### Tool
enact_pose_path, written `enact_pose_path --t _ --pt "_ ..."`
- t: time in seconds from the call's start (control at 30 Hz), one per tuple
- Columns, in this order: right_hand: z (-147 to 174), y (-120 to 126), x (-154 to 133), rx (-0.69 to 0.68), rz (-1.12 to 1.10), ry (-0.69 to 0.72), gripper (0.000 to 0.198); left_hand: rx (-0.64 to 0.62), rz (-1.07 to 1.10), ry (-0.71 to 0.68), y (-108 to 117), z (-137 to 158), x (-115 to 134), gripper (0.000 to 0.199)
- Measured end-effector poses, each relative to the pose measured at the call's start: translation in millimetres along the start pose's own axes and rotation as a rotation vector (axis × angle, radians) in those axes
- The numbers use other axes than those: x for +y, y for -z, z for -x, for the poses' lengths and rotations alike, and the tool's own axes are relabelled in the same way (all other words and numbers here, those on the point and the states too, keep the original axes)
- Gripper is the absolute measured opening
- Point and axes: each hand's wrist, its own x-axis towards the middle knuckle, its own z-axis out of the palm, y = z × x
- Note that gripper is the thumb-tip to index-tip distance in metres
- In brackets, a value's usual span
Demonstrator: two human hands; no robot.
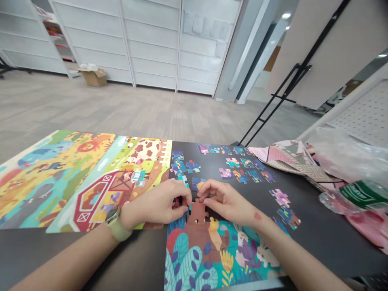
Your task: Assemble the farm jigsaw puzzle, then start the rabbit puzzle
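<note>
A partly joined jigsaw puzzle [212, 246] lies on the dark table in front of me, showing a brown bear, white rabbits and blue leaves. My left hand [165, 202] is curled at the puzzle's upper left edge, thumb and fingers closed on a small dark puzzle piece with red spots [176, 202], mostly hidden. My right hand [222, 200] is at the top edge, its thumb and fingertips pinched at a brown puzzle piece [198, 208] of the bear's head. The two hands are close together. A watch is on my left wrist.
Several loose puzzle pieces [241, 176] are spread behind and to the right of the puzzle. Two picture sheets, a farm scene [148, 151] and an animal scene [33, 182], lie at left. A green-labelled plastic bottle [356, 196], clear plastic and pink fabric crowd the right side.
</note>
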Motion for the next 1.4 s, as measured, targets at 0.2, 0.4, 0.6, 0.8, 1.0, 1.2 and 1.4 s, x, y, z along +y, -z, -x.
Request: enact_pose_path --t 0.2,0.4,0.6,0.8,1.0,1.2,1.4 --pt "-2.1 -4.4 7.4 -0.013 0.09 0.077 0.021 0.005 -0.065 -0.028 -0.2 1.1 0.9 0.014" --pt "-3.3 -7.0 3.4 -0.004 0.2 0.148 0.021 -0.012 -0.135 -0.012 -0.2 0.4 0.9 0.02" --pt "-3.6 -5.8 -1.4 -0.008 0.388 0.225 0.024 -0.031 -0.158 0.008 0.0 0.7 -0.7 0.02" --pt "-5.4 -8.0 -5.9 -0.039 0.528 0.303 0.022 -0.027 -0.194 0.02 -0.5 0.5 2.4 0.019" --pt "-2.2 9.9 -0.3 0.108 0.611 0.319 0.031 -0.042 -0.199 0.015 12.4 1.7 1.3 0.009" --pt "-1.1 27.4 12.8 0.119 0.823 0.224 0.05 0.005 -0.283 0.007 16.4 2.0 -5.5 0.017" --pt "1.4 36.5 10.9 0.164 0.869 0.154 0.033 -0.017 -0.313 0.002 11.2 1.6 -7.7 0.018"
